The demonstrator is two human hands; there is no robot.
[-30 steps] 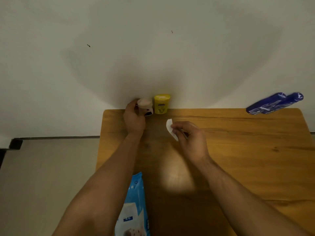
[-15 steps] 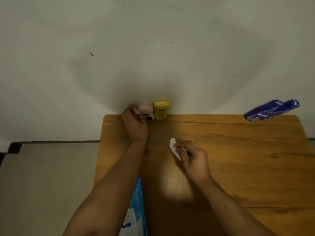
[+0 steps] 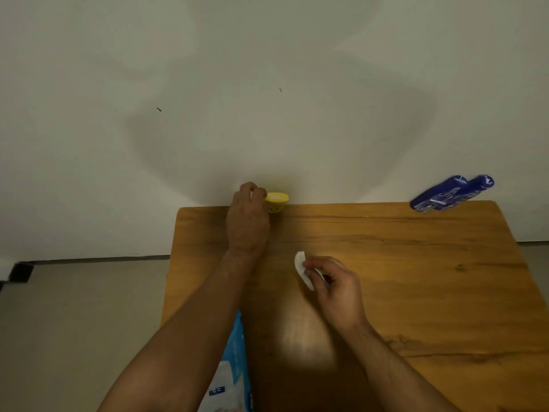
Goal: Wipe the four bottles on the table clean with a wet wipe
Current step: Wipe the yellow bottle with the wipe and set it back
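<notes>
**Head view.** A rectangular wooden desk (image 3: pixel 416 278), orange-brown with dark grain lines and a few knots, stood against a matt off-white wall (image 3: pixel 267 69).

- **Left grip:** The left grip (image 3: pixel 248 224) lay at the desk's far edge. Its fingers were curled over at the top and touched the left side of the yellow bottle (image 3: pixel 277 201), a short, rounded container with a blurred outline. Whether those fingers clasped anything could not be told, because the back of the hand hid what lay beneath.
- **Right grip:** The right grip (image 3: pixel 335 289) was over the middle of the desk. Its thumb and fingertips were clamped on the wet wipe (image 3: pixel 300 266), a small, white, soft, folded sheet projecting to the upper left of the fingers.
- **Blue bottles:** At the far right corner, side by side and touching, were the left blue bottle (image 3: pixel 435 196) and the right blue bottle (image 3: pixel 472 188). Both were slim dark-blue cylinders with white print, well apart from both hands.
- **Wipe pack:** At the near edge a soft, light-blue and white wipe pack (image 3: pixel 236 367) lay partly under the left forearm.
- **Surface:** A pale sheen of reflected light marked the desk between the forearms.
</notes>
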